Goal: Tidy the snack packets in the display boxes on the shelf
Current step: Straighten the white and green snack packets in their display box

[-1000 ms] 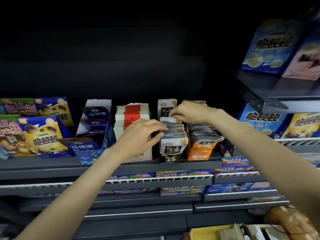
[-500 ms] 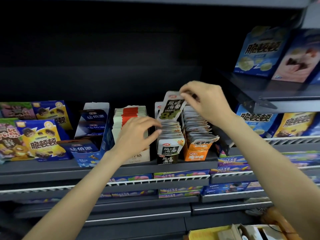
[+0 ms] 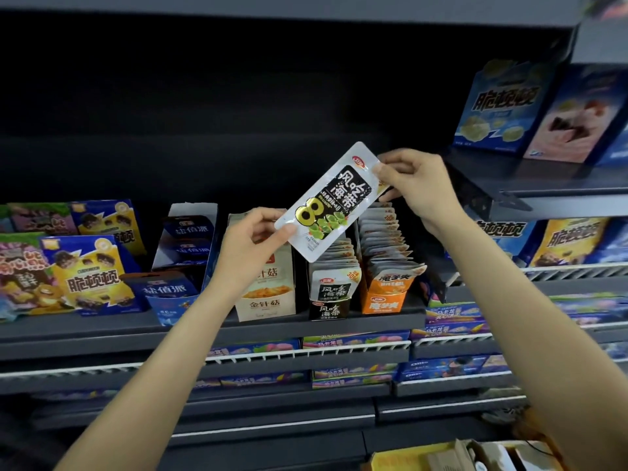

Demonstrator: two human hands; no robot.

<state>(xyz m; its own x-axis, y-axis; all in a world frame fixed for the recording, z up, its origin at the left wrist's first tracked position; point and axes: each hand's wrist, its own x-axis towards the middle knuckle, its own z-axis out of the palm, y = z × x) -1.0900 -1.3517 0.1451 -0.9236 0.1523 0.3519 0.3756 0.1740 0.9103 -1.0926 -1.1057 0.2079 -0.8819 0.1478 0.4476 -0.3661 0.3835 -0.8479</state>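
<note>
- Silver-and-black snack packet [image 3: 329, 202] held tilted in the air above the display boxes, its upper end toward the right.
- Right hand [image 3: 416, 185] pinches the packet's upper corner; thumb and fingertips [image 3: 380, 171] curl onto the edge.
- Left hand [image 3: 249, 246] pinches the lower left edge, thumb on the printed face.
- Directly under the left fingers: beige display box [image 3: 266, 294].
- Below the packet, between the two hands: black display box [image 3: 331, 290] full of matching packets, standing on edge.
- Below the right fingers: orange display box [image 3: 385, 277], packets leaning forward.
- Left of the left hand: blue carton [image 3: 180, 266], then yellow-and-blue snack bags [image 3: 88, 277].
- All sit on a dark grey shelf [image 3: 102, 329].
</note>
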